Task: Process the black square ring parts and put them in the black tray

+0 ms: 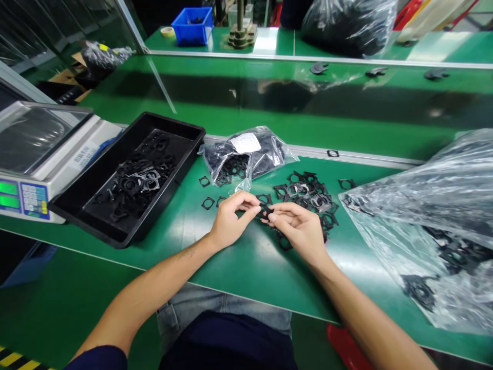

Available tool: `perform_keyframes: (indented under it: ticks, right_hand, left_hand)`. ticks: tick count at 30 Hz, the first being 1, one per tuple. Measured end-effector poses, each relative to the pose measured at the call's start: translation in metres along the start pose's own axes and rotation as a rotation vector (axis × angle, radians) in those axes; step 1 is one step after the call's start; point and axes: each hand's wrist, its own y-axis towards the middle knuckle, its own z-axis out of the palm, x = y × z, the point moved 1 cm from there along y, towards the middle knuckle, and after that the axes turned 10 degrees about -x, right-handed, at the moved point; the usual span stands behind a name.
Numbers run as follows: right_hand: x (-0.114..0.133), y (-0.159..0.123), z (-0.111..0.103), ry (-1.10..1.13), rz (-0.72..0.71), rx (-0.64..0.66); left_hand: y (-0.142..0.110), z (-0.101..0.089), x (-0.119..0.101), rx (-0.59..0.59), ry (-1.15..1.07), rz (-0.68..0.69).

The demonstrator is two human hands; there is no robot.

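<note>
My left hand point(231, 218) and my right hand point(298, 226) meet over the green table point(239, 267), both pinching a small black plastic frame part point(265, 211) between their fingertips. Just beyond my right hand lies a loose pile of the same black parts point(308, 195). A few single parts point(208, 203) lie scattered left of my hands. A black tray point(96, 205) to the left holds several more parts.
A small clear bag of parts point(246, 156) lies behind my hands. A large clear plastic bag point(442, 221) with parts fills the right side. A weighing scale point(38, 154) stands at far left. A green conveyor point(308, 103) and a blue bin point(192, 25) are beyond.
</note>
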Motion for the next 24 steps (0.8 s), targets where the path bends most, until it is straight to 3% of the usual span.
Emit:
perform_keyframes:
  ticks: [4,9,15,24]
  right_hand:
    - [-0.0033,-0.0013,-0.0016,-0.06,-0.085,-0.031]
    - [-0.0038,-0.004,-0.0025,-0.146,-0.232,-0.09]
    - [-0.0032,-0.0043,-0.0028,-0.168,-0.27,-0.104]
    - [-0.0006,-0.0061,-0.0018,-0.224,-0.326,-0.111]
  left_hand:
    - [-0.0021,-0.0007,-0.004,-0.008,0.042,0.123]
    - [-0.0016,-0.0019,-0.0053,-0.029,0.047,0.135]
    - [0.0018,-0.0042,-0.0099,-0.022,0.088,0.185]
    - [0.0031,-0.0014,-0.0044,0.003,-0.039,-0.029]
